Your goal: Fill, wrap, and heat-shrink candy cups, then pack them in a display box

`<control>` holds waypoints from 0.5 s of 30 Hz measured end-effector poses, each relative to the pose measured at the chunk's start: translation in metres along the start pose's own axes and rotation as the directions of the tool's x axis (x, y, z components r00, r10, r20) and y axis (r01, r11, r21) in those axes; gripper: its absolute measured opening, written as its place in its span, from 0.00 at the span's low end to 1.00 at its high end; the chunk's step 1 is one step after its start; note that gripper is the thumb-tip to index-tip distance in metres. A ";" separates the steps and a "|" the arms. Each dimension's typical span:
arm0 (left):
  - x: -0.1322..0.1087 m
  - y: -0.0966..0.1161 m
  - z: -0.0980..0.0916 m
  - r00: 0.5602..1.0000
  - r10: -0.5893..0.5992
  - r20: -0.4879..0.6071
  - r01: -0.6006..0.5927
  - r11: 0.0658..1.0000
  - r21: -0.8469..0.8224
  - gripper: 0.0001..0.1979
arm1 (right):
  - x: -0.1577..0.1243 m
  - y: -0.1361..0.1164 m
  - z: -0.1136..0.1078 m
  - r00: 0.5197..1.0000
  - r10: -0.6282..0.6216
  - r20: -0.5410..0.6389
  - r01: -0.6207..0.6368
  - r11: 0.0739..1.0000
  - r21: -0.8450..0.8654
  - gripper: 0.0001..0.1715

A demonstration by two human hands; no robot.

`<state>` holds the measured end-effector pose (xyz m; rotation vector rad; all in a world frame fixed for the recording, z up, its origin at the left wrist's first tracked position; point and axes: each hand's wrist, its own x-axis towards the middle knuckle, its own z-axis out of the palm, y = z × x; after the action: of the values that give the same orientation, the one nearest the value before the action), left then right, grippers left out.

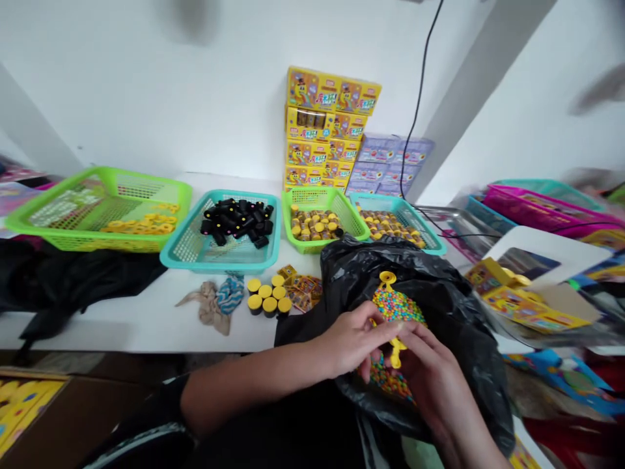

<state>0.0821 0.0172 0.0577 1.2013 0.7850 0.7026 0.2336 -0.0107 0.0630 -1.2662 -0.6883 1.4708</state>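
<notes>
Left of the stacked yellow cartons (332, 124) on the white bench (122, 332), a lime basket (97, 238) holds yellow pieces and a teal basket (219, 260) holds black tubes. In front of the stack, a smaller green basket (312, 246) and another teal basket (415, 215) hold yellow-capped tubes; lilac cartons (390, 166) stand right of it.

Black sleeve (141, 443) with thin white stripes

Bright, even light, faint shadows, bowed edges, softly blurred fingers (371, 326)
</notes>
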 end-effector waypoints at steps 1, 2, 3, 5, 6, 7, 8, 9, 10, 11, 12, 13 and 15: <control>0.001 -0.002 0.001 1.000 0.015 -0.022 -0.015 1.000 -0.012 0.24 | -0.001 0.000 0.002 1.000 0.006 -0.006 -0.006 1.000 0.012 0.23; 0.001 -0.002 0.003 0.999 0.026 -0.038 -0.027 0.999 -0.029 0.23 | -0.002 0.000 0.004 1.000 0.005 -0.012 -0.005 1.000 0.027 0.23; 0.000 -0.002 0.004 0.998 0.035 -0.053 -0.037 0.998 -0.044 0.22 | -0.003 0.000 0.006 1.000 -0.001 -0.021 0.002 0.999 0.041 0.23; -0.002 0.000 0.008 0.995 0.047 -0.088 -0.053 0.997 -0.065 0.21 | -0.004 0.002 0.011 0.998 -0.036 -0.051 0.040 0.996 0.077 0.21; -0.003 0.002 0.010 0.993 0.051 -0.109 -0.059 0.996 -0.069 0.20 | -0.004 0.003 0.013 0.996 -0.055 -0.067 0.062 0.993 0.100 0.20; -0.005 0.003 0.012 0.990 0.055 -0.131 -0.065 0.995 -0.072 0.20 | -0.003 0.004 0.014 0.995 -0.069 -0.075 0.078 0.989 0.122 0.18; -0.006 0.005 0.014 0.987 0.063 -0.150 -0.075 0.994 -0.076 0.20 | -0.002 0.005 0.016 0.994 -0.081 -0.078 0.091 0.985 0.144 0.17; -0.007 0.006 0.015 0.984 0.073 -0.164 -0.087 0.993 -0.079 0.20 | -0.001 0.006 0.018 0.993 -0.093 -0.077 0.104 0.981 0.165 0.15; -0.007 0.006 0.016 0.982 0.085 -0.170 -0.100 0.992 -0.080 0.20 | 0.000 0.007 0.019 0.992 -0.104 -0.076 0.117 0.976 0.183 0.14; -0.007 0.005 0.017 0.981 0.096 -0.170 -0.111 0.991 -0.080 0.20 | 0.001 0.008 0.020 0.990 -0.117 -0.081 0.131 0.972 0.197 0.12; -0.006 0.004 0.017 0.981 0.103 -0.167 -0.117 0.990 -0.076 0.20 | 0.001 0.009 0.021 0.987 -0.133 -0.092 0.150 0.967 0.208 0.11; -0.006 0.003 0.017 0.982 0.104 -0.160 -0.116 0.991 -0.067 0.19 | 0.002 0.010 0.022 0.985 -0.145 -0.098 0.163 0.964 0.212 0.10; -0.005 0.002 0.015 0.984 0.094 -0.149 -0.101 0.994 -0.039 0.19 | 0.001 0.010 0.021 0.986 -0.149 -0.076 0.162 0.966 0.201 0.10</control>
<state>0.0918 0.0051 0.0628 1.1614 0.8312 0.8938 0.2106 -0.0087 0.0596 -1.0682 -0.5656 1.3326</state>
